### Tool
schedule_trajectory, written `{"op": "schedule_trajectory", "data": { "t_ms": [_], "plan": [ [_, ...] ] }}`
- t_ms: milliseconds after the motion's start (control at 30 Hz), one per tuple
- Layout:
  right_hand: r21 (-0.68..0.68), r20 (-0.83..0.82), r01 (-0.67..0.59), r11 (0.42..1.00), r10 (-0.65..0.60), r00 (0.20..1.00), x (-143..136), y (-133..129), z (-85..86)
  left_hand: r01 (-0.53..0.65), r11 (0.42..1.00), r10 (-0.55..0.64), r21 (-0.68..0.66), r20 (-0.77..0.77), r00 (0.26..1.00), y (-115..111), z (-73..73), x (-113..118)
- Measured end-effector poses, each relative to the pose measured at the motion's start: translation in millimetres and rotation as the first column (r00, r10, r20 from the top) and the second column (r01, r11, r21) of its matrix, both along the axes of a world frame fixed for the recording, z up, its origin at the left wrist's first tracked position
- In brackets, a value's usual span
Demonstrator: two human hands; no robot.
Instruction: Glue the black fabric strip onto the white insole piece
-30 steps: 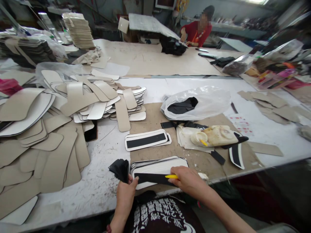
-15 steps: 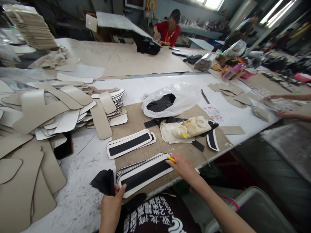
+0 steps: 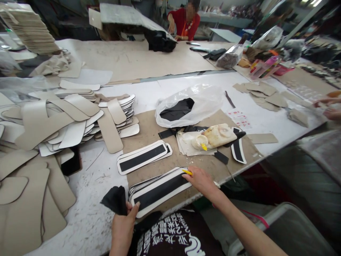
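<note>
Between both hands, black-striped panel (image 3: 160,190), left hand (image 3: 123,224) clutching black strips (image 3: 115,200), right hand (image 3: 201,179) pinching yellow stick (image 3: 187,172)

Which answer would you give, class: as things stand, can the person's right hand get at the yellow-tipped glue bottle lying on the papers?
Probably yes. The right hand rests at the end of the top white piece, and the glue bottle lies just beyond it on the brown board. Only bare board and one small black strip lie between.

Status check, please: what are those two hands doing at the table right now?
Left hand gripping bunch of black strips, thumb on stack of white pieces. Right hand holding thin yellow tool, pressing black strip on top piece. Nothing blocking.
</note>
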State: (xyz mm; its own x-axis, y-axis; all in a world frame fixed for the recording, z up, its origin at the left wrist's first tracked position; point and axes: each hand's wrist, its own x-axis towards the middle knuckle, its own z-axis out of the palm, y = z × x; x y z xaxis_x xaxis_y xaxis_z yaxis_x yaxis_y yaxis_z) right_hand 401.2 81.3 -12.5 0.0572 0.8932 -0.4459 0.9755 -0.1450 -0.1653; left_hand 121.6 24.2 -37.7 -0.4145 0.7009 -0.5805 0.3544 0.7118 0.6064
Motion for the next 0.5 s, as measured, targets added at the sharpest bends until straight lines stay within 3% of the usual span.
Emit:
{"op": "schedule_trajectory", "data": {
  "t_ms": [267,500],
  "plan": [
    [-0.007,-0.025,0.000,1.000,0.000,1.000,3.8,2.9,-6.4,-0.054,0.998,0.054,0.019,0.024,0.998,-1.1,-8.1,-0.2],
    [-0.014,-0.073,0.012,1.000,-0.013,0.997,5.5,3.8,-6.5,-0.044,0.998,0.043,-0.039,-0.011,0.999,2.5,-3.7,0.8]
  ]
}}
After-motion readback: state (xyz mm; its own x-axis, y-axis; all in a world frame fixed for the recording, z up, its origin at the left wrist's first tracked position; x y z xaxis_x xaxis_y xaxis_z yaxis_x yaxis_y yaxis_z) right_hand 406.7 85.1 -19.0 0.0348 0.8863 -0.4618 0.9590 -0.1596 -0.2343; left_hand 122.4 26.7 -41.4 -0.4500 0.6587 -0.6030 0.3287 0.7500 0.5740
